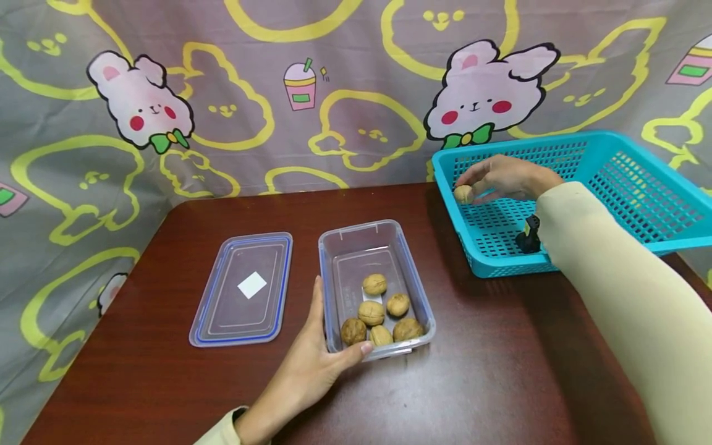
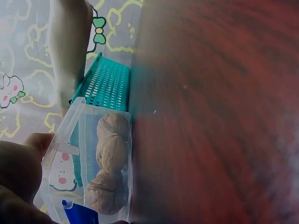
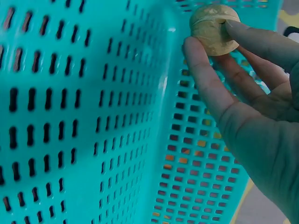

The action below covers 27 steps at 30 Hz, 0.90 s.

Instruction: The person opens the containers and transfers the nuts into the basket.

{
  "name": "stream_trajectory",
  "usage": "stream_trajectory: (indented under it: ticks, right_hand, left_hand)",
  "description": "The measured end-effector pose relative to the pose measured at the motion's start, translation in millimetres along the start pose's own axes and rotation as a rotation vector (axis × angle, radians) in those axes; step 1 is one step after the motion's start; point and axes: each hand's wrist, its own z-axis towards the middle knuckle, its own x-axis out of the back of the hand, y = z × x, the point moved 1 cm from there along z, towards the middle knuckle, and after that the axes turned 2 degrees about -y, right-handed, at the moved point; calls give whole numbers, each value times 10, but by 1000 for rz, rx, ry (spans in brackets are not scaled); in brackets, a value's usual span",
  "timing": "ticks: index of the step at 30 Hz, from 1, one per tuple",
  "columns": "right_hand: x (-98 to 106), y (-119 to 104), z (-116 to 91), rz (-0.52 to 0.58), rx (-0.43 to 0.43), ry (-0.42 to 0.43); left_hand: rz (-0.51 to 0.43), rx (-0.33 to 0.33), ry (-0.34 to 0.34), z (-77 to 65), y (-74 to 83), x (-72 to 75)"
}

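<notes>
My right hand (image 1: pixel 503 176) pinches a walnut (image 1: pixel 463 194) between thumb and fingers, over the left side of the turquoise basket (image 1: pixel 484 270). In the right wrist view the same walnut (image 3: pixel 215 29) shows up close at the fingertips, with the perforated basket wall (image 3: pixel 126 116) behind it. My left hand (image 1: pixel 322 358) grips the near left corner of a clear plastic box (image 1: pixel 356 238), thumb over its front rim. Several walnuts (image 1: pixel 371 313) lie in the near half of this box, around a white label. Through the box's side, the left wrist view shows walnuts (image 2: pixel 112 151) in a row.
Left of the box, a clear lid (image 1: pixel 233 321) with a blue seal and a white sticker (image 1: pixel 253 285) lies flat on the brown table (image 1: pixel 167 371). A patterned cloth (image 1: pixel 356 74) hangs behind the table. A black wrist device (image 1: pixel 530 235) sits at the right sleeve.
</notes>
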Motion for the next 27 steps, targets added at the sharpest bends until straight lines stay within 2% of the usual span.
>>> stream_trajectory:
  ticks: [14, 27]
  right_hand:
    - [-84, 15, 133, -106, -43, -63]
    - [-143, -3, 137, -147, -55, 5]
  left_hand:
    - [4, -2, -5, -5, 4, 13]
    - [8, 27, -4, 0, -5, 7]
